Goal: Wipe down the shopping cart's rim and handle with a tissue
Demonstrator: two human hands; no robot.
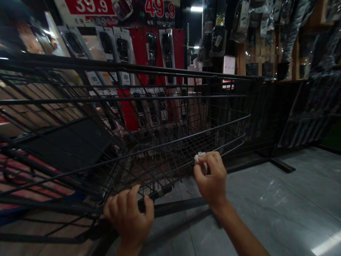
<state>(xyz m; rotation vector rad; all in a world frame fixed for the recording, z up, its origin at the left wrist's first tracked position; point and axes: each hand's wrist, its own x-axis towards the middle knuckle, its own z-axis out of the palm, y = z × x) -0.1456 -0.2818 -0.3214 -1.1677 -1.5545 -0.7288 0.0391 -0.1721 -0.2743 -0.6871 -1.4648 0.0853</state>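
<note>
the left hand is curled over the lower edge of a black wire cart, its fingers bent around the dark bar and its thumb on the near side. the right hand pinches a small crumpled white wad between thumb and fingers, against or just beside the cart's lower wires; whether the wad touches them i cannot tell. the cart stretches across the view in front of both hands, with a flat dark panel at its left end and something pink and red, partly hidden, behind the left wires. grey tiled floor spreads below and to the right. beyond the cart, packaged goods hang in rows under two price signs, a red 39.9 sign and a dark 49.9 sign.
</note>
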